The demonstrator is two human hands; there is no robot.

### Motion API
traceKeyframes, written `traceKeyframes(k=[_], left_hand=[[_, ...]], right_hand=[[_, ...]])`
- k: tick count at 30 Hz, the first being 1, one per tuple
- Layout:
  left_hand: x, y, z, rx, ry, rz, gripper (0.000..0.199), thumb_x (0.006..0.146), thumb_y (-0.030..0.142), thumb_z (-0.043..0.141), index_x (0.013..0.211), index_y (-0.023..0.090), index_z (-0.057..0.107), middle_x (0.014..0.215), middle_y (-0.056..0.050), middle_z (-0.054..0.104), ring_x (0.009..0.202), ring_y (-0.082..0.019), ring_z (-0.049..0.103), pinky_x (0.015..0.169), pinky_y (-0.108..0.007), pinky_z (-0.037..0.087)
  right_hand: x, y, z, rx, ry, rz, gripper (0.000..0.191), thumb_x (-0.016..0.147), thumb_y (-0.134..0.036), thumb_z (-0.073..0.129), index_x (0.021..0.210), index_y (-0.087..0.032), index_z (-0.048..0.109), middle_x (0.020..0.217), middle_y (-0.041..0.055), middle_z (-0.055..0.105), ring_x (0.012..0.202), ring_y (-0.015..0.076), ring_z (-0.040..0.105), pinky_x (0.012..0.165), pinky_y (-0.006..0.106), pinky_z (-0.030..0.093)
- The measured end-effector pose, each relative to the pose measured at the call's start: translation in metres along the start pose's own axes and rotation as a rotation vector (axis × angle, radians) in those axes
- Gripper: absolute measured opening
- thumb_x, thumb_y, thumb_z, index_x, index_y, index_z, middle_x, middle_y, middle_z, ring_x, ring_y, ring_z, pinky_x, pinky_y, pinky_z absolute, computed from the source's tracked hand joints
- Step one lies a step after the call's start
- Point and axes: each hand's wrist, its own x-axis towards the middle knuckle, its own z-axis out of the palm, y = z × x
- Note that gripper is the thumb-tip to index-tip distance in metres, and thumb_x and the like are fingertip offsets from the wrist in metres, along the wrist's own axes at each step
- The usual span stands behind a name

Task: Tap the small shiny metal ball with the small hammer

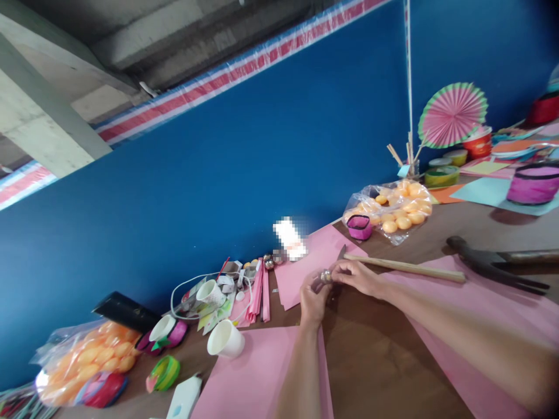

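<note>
Near the middle of the table, my left hand (312,304) is closed around a small shiny metal ball (325,276), gripped between thumb and fingers. From the right, my right hand (358,278) reaches in with its fingers pinched together, the tips at the ball's right side. What those fingertips hold is too small to make out. A dark, pointed blade-like piece (342,252) shows just beyond the right hand, its lower part hidden behind the fingers. Beside this hand lies a wooden stick (410,267), crossing onto pink paper (454,302).
A claw hammer (484,262) lies at the right. Behind are a bag of orange balls (406,212) and a small pink container (359,227). White cups (227,339), paper strips (264,291), a green tape roll (166,372) and another ball bag (94,355) stand left. A blue wall (244,174) closes the back.
</note>
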Motion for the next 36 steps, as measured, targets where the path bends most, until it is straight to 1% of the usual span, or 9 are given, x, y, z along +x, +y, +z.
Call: traceKeyframes(k=[12, 20, 23, 28, 30, 36], left_hand=[[0.0007, -0.0014, -0.0010, 0.003, -0.012, 0.015, 0.043, 0.061, 0.017, 0.068, 0.103, 0.015, 0.058, 0.092, -0.008, 0.067, 0.087, -0.020, 0.062, 0.083, -0.036, 0.046], [0.0001, 0.0003, -0.0009, 0.039, -0.020, 0.050, 0.041, 0.062, 0.016, 0.068, 0.102, 0.015, 0.058, 0.096, -0.008, 0.065, 0.090, -0.019, 0.060, 0.084, -0.036, 0.045], [0.0002, -0.0006, -0.0007, 0.058, -0.007, 0.053, 0.041, 0.061, 0.017, 0.068, 0.101, 0.015, 0.058, 0.096, -0.008, 0.065, 0.091, -0.019, 0.060, 0.085, -0.036, 0.045], [0.0007, -0.0034, -0.0012, 0.097, 0.001, 0.056, 0.038, 0.062, 0.018, 0.068, 0.098, 0.015, 0.059, 0.097, -0.008, 0.064, 0.092, -0.019, 0.059, 0.086, -0.036, 0.045], [0.0006, -0.0036, -0.0016, 0.111, 0.008, 0.071, 0.036, 0.062, 0.019, 0.068, 0.097, 0.016, 0.060, 0.097, -0.008, 0.064, 0.092, -0.020, 0.059, 0.086, -0.036, 0.045], [0.0004, -0.0026, -0.0025, 0.158, 0.021, 0.092, 0.035, 0.062, 0.019, 0.067, 0.096, 0.015, 0.061, 0.097, -0.009, 0.064, 0.091, -0.020, 0.059, 0.085, -0.037, 0.044]], right_hand=[[-0.0010, -0.0046, 0.0000, -0.025, 0.006, 0.039, 0.027, 0.075, -0.041, 0.054, 0.068, -0.015, 0.057, 0.076, 0.0025, 0.059, 0.068, 0.0132, 0.050, 0.063, 0.025, 0.039], [-0.0003, -0.0026, -0.0012, -0.064, 0.000, 0.052, 0.028, 0.074, -0.043, 0.054, 0.068, -0.015, 0.058, 0.072, 0.0020, 0.058, 0.065, 0.0130, 0.049, 0.060, 0.024, 0.038], [0.0001, -0.0022, -0.0016, -0.059, -0.004, 0.078, 0.028, 0.073, -0.043, 0.055, 0.069, -0.015, 0.059, 0.071, 0.0021, 0.059, 0.065, 0.0134, 0.049, 0.061, 0.025, 0.038], [0.0005, -0.0014, -0.0017, -0.023, -0.013, 0.088, 0.027, 0.073, -0.041, 0.057, 0.071, -0.014, 0.061, 0.079, 0.0035, 0.063, 0.072, 0.0152, 0.053, 0.066, 0.026, 0.039], [0.0005, -0.0004, -0.0013, -0.006, -0.010, 0.092, 0.026, 0.072, -0.040, 0.058, 0.072, -0.014, 0.061, 0.079, 0.0034, 0.064, 0.073, 0.0154, 0.054, 0.067, 0.026, 0.039], [-0.0001, 0.0014, -0.0003, -0.008, 0.049, 0.123, 0.027, 0.069, -0.040, 0.061, 0.076, -0.014, 0.060, 0.075, 0.0026, 0.062, 0.071, 0.0149, 0.054, 0.065, 0.026, 0.040]])
